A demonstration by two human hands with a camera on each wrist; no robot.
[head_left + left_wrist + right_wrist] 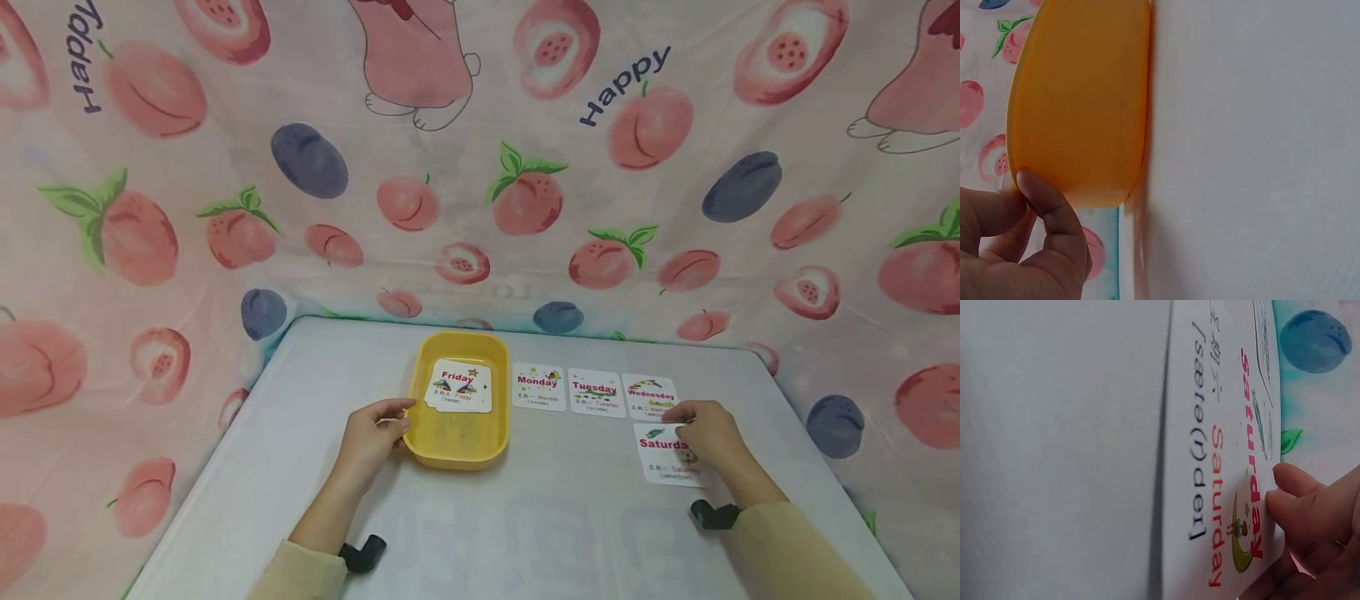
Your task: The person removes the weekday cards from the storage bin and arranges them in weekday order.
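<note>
At the left side of the yellow tray (457, 454), my left hand (372, 433) pinches the rim between thumb and fingers; the left wrist view shows this grip on the tray's wall (1085, 112) up close. Inside the tray lies a small stack of cards with the Friday card (459, 387) on top. My right hand (705, 433) pinches the Saturday card (663, 467) by its upper right part, just below the row of cards. The right wrist view shows the Saturday card (1210, 462) tilted, with the thumb (1285, 500) on its printed face.
To the right of the tray, the Monday card (537, 388), Tuesday card (597, 393) and Wednesday card (647, 390) lie in a row. My right fingers partly cover the Wednesday card. The white table (525, 533) meets a fruit-print cloth (480, 167) at the back.
</note>
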